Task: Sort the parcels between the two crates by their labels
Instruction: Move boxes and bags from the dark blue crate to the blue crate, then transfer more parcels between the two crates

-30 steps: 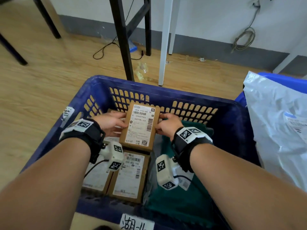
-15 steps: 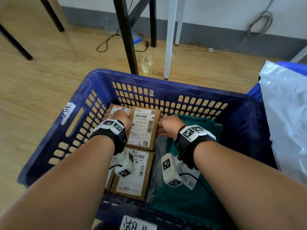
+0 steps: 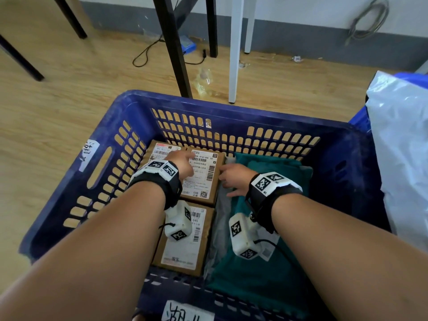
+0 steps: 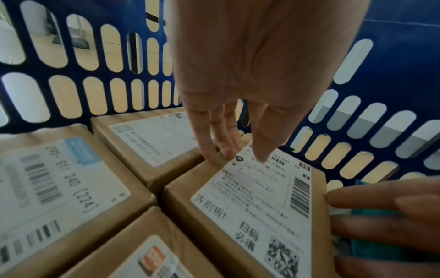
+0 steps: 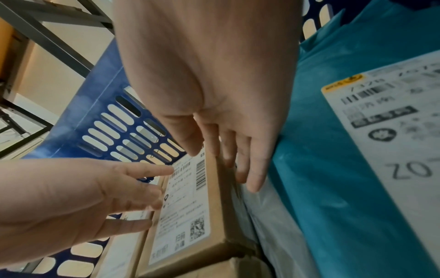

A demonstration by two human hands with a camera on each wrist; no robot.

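Observation:
A brown cardboard parcel (image 3: 205, 179) with a white barcode label lies flat in the blue slotted crate (image 3: 231, 105), beside two other brown boxes (image 3: 162, 150) (image 3: 185, 242). My left hand (image 3: 183, 162) rests straight fingers on its far left corner, as the left wrist view shows at the fingertips (image 4: 222, 152). My right hand (image 3: 228, 179) touches its right edge with straight fingers (image 5: 252, 178), the thumb lying over the top. A teal bag parcel (image 3: 273, 258) with a white label fills the crate's right half.
A white plastic mailer bag (image 3: 403, 147) lies on a second blue crate (image 3: 412, 77) at the right. Handwritten paper tags sit on the near crate's front rim (image 3: 187, 311) and left rim (image 3: 89, 151). Table legs (image 3: 172, 42) and a cable stand on the wooden floor behind.
The labelled box has gone down from a tilted, lifted hold to lying flat among the other boxes. Both hands followed it down and their fingers have straightened.

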